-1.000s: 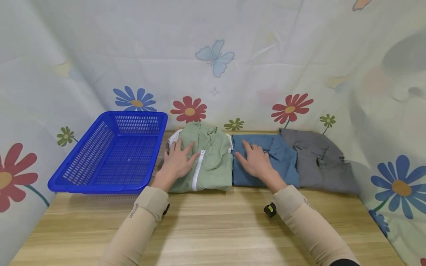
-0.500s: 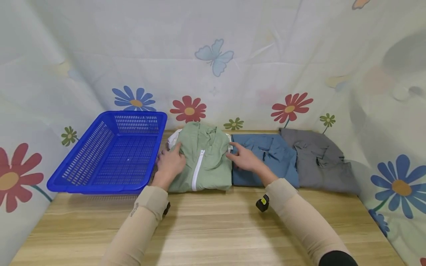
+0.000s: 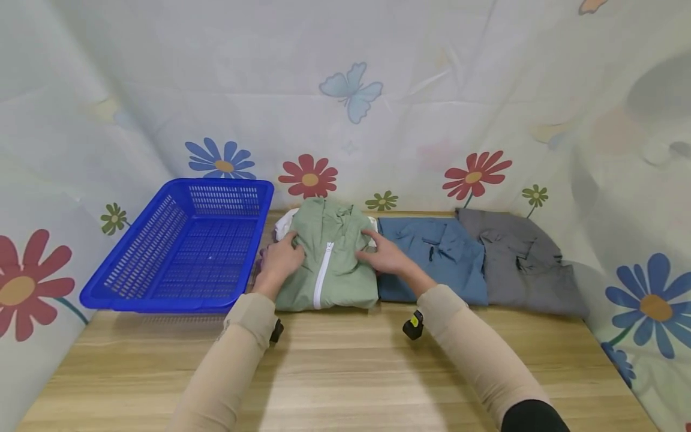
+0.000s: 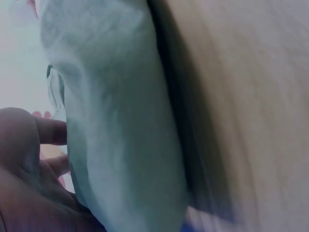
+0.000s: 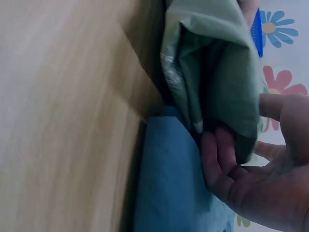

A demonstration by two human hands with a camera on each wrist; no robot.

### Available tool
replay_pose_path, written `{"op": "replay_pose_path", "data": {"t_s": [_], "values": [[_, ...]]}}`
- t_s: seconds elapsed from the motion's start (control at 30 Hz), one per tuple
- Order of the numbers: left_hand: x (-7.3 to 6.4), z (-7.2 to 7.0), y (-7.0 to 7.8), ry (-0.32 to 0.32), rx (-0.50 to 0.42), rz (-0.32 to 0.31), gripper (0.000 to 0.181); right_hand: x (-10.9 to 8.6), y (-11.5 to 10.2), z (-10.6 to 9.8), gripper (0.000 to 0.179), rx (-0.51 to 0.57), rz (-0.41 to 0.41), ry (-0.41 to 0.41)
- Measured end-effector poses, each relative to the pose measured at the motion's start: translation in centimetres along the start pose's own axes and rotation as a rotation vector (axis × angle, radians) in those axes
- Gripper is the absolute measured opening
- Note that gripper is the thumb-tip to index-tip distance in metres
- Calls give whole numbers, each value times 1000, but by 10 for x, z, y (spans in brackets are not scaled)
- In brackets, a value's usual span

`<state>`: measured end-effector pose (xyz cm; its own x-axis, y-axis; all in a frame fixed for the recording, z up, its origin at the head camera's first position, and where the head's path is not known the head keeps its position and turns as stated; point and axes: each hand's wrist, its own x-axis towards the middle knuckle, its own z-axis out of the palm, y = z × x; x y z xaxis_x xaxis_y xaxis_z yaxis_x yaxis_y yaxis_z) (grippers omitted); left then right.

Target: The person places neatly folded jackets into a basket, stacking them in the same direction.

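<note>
Head view shows us a green garment [image 3: 348,279] with a white zip [image 3: 324,276], lying folded on the wooden table [image 3: 345,372] at the centre of the frame. Our left hand [image 3: 283,259] touches its left edge with thumb and forefinger bent; the other fingers are hidden, so we cannot tell whether they grip it. Our right hand [image 3: 385,255] grasps the opposite edge: in the right wrist view, right of centre, two fingers tuck into the cloth's underside and others lie above. White fabric [image 3: 283,225] peeks out behind the garment's upper left. At centre right we see a folded blue garment [image 3: 459,282], and right of it a grey garment [image 3: 531,291]. A blue basket [image 3: 162,305] stands at the left of the frame, before a flowered backdrop [image 3: 270,60].
</note>
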<state>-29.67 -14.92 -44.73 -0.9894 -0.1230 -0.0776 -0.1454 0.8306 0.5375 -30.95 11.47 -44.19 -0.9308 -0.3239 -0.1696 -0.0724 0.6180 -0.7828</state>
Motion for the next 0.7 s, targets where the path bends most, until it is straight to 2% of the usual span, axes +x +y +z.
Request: {"op": "replay_pose_path", "data": {"t_s": [0.23, 0.47, 0.7], "values": [[1, -1, 1, 24, -75, 41, 54, 2, 5, 7, 68, -79, -59, 110], [-2, -5, 3, 74, -113, 94, 49, -2, 6, 6, 64, -83, -143, 169], [-5, -14, 7, 111, -150, 119, 43, -8, 0, -3, 49, -73, -160, 127]]}}
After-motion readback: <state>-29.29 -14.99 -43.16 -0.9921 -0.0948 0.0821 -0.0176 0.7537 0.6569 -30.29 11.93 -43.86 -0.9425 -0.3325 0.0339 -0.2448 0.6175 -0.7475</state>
